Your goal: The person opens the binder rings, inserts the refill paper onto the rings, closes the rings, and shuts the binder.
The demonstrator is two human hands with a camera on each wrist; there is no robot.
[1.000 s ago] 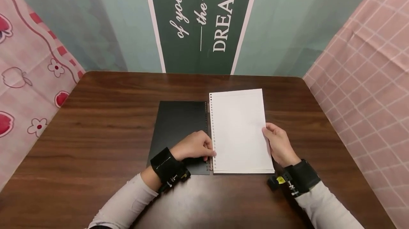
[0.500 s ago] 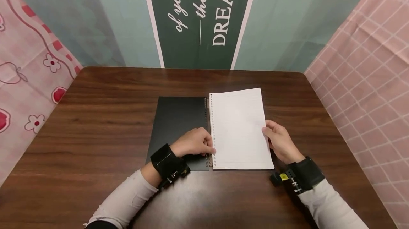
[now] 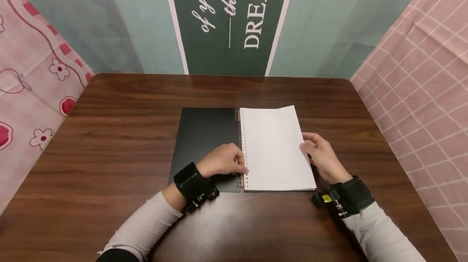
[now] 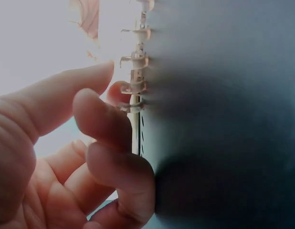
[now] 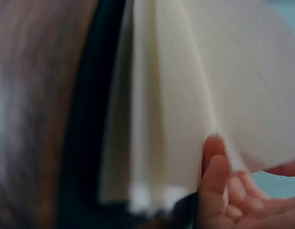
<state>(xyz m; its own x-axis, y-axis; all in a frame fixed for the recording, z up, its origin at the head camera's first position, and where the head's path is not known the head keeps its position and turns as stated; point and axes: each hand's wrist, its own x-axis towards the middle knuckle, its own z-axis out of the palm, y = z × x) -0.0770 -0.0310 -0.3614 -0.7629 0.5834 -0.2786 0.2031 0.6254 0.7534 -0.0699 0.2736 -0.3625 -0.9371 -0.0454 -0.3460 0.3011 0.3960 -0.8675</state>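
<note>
A ring binder lies spread on the table, its dark cover (image 3: 206,132) to the left and a stack of white ruled loose-leaf paper (image 3: 272,148) to the right. My left hand (image 3: 223,160) pinches the punched edge of the paper low on the spine, thumb on top. Its curled fingers sit beside the clear binder rings (image 4: 135,62) in the left wrist view. At the opposite edge, my right hand (image 3: 323,158) grips the sheets, thumb above and fingers beneath. The right wrist view shows the leaves (image 5: 181,95) fanned apart above the dark back cover (image 5: 88,119).
The brown wooden table (image 3: 120,132) extends around the binder. A green backdrop with lettering (image 3: 230,22) hangs behind it, with a pink fruit-print cloth (image 3: 33,103) at left and a pink checked cloth (image 3: 420,111) at right. Black bands with cameras circle both wrists.
The top sheet's raised far right corner has dropped lower and shifted slightly left, and ruled lines now show on the page. Both hands stay at the paper's edges. The head view has tilted down slightly.
</note>
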